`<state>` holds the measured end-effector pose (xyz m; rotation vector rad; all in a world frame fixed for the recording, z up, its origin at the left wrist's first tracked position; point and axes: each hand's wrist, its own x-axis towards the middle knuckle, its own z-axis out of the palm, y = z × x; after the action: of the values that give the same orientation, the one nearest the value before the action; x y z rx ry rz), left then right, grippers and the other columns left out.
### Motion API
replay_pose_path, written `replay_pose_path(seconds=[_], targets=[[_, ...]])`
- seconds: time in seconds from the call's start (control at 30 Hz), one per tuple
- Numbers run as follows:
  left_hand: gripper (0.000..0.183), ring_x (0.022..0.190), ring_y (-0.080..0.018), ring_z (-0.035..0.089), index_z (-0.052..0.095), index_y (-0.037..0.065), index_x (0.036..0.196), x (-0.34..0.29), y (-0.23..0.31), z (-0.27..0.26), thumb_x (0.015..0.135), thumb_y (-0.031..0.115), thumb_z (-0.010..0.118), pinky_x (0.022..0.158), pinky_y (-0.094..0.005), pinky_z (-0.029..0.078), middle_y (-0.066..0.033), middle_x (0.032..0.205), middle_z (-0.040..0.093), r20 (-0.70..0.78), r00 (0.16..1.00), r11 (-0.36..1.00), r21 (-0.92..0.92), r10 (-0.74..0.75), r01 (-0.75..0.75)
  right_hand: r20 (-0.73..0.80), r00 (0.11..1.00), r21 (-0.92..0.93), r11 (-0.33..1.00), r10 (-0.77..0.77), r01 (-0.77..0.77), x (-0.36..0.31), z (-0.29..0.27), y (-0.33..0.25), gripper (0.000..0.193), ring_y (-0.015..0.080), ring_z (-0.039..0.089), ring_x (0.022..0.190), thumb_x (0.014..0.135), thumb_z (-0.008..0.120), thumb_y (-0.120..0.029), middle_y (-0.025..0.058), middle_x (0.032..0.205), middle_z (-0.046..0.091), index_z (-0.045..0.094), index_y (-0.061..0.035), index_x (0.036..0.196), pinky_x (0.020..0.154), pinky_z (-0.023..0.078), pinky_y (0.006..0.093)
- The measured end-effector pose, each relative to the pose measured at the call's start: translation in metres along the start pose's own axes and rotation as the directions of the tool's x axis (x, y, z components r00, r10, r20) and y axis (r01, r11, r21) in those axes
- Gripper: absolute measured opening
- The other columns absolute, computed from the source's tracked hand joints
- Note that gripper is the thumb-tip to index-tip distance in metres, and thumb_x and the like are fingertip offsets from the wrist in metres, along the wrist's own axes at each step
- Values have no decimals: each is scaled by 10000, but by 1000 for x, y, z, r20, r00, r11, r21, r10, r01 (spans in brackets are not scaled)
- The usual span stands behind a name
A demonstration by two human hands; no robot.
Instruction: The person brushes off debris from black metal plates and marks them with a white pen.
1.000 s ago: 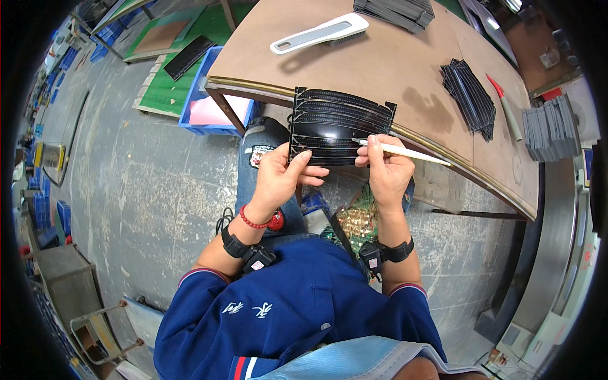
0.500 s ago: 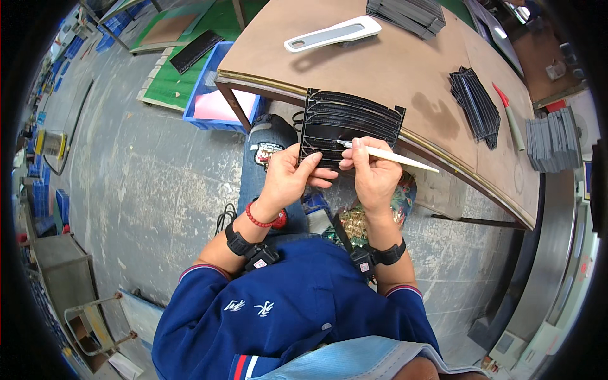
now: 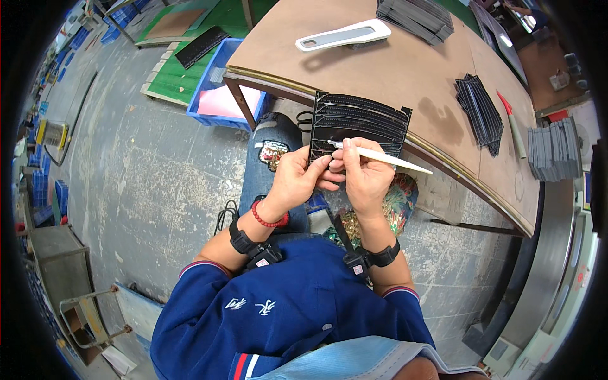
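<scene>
A black panel [image 3: 354, 120] with rows of long curved slots is pinched at its lower left by my left hand [image 3: 297, 177], thumb on top. My right hand [image 3: 367, 177] grips a slim pen-like tool [image 3: 396, 159] with a tapered white handle. Its short metal tip rests at or just above the lower left part of the panel; contact cannot be made out. Fingers of both hands meet or nearly meet at the panel's lower edge, which they partly hide. The panel is held over my lap, its far edge beside the table's edge.
On the brown table [image 3: 405, 76] lie a white-and-grey brush [image 3: 345, 36], a stack of dark panels [image 3: 415, 19], a fanned black pile [image 3: 479, 114] and a red-tipped tool [image 3: 512, 123]. Grey pieces [image 3: 554, 152] stand at right. A blue bin [image 3: 212, 117] sits left of the table leg.
The whole view has shifted slightly. My right hand and the tool's tip have moved a little left across the panel, closer to my left thumb. Both grips stay the same.
</scene>
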<state>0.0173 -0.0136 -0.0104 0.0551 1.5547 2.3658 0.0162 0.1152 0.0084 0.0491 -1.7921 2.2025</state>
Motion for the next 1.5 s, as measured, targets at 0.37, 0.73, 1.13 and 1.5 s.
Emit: replay_pose_path(seconds=[0.37, 0.73, 1.13, 1.5], targets=[[150, 773, -152, 684, 567, -63, 988, -4, 6, 1, 990, 66, 491, 627, -282, 611, -116, 898, 668, -10, 999, 960, 278, 35, -31, 23, 1000, -53, 999, 15, -14, -5, 8, 0, 139, 78, 637, 648, 915, 656, -91, 83, 762, 679, 624, 40, 948, 557, 532, 202], [202, 823, -245, 711, 541, -77, 1085, 2, -1, -2, 1004, 95, 473, 654, -321, 627, -179, 981, 669, 10, 1000, 996, -91, -5, 6, -63, 995, 27, 996, -80, 82, 3, -26, -18, 106, 144, 656, 648, 937, 575, -25, 149, 813, 671, 581, 38, 1023, 549, 556, 243], [157, 722, -197, 717, 627, -71, 1025, 40, 37, -16, 947, -12, 503, 634, -276, 578, -135, 801, 720, -15, 786, 673, 527, 619, -519, -316, 906, -109, 959, -283, 262, 8, -96, -29, 132, 122, 601, 591, 954, 590, -112, 105, 754, 645, 587, 11, 1003, 507, 505, 230], [244, 709, -233, 713, 623, -87, 1022, 33, 55, -31, 986, 128, 514, 575, -314, 606, -201, 902, 705, 37, 980, 965, 170, 195, -198, -293, 876, -287, 909, -383, 301, 23, -111, -36, 153, 97, 600, 636, 957, 580, -87, 109, 799, 657, 584, 41, 1040, 542, 498, 193]])
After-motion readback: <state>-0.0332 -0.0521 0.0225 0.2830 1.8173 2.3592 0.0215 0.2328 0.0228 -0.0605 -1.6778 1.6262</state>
